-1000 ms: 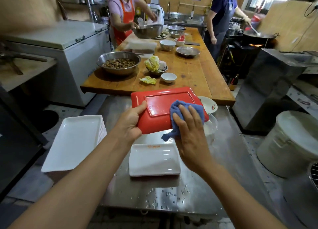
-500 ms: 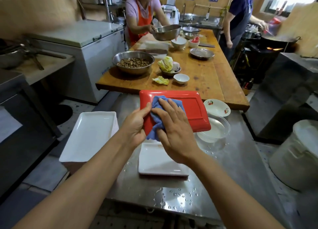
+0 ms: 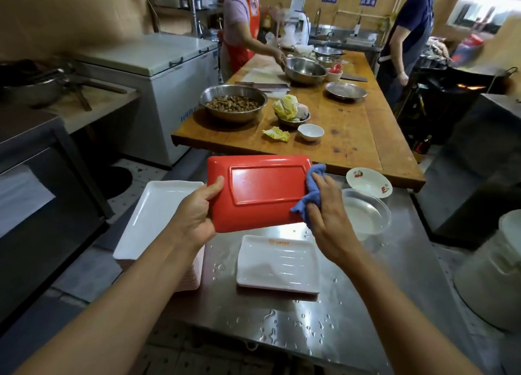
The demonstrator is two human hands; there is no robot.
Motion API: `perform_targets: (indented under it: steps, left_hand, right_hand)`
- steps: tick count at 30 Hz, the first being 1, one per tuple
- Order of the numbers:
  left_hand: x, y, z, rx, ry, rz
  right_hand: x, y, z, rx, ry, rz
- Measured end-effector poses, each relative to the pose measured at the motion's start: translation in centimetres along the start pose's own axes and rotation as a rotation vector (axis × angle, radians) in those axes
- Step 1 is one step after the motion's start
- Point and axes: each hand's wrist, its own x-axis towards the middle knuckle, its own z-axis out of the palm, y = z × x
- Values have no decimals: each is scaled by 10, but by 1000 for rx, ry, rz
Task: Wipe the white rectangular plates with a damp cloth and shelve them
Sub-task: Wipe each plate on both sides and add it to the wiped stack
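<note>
Your left hand point(image 3: 194, 217) grips the red plate point(image 3: 253, 191) above the wet steel table point(image 3: 282, 326); your right hand point(image 3: 327, 214) pinches the blue cloth point(image 3: 311, 186) against its right edge. White plates point(image 3: 277, 264) lie below; a wooden table point(image 3: 352, 132) stands behind.

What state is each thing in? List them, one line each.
Red plate: held up, underside showing.
Left hand: gripping the plate's left edge.
Right hand: pressing the cloth.
Blue cloth: bunched against the plate's right edge.
White plate: flat on the wet steel table.
Clear bowl: holds water.
</note>
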Motion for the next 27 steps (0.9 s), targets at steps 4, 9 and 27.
perform_targets:
  steps: [4,9,27]
  left_hand:
    - [-3,10,-18,-25,36,-10]
    - [-10,21,-35,-19,59,20]
    - [-59,62,-112,1562,191,958]
  right_hand:
    - [-6,-7,5,259,-8,118]
    - [0,-8,11,215,-32,161]
    - [40,-75,78,309,-201,158]
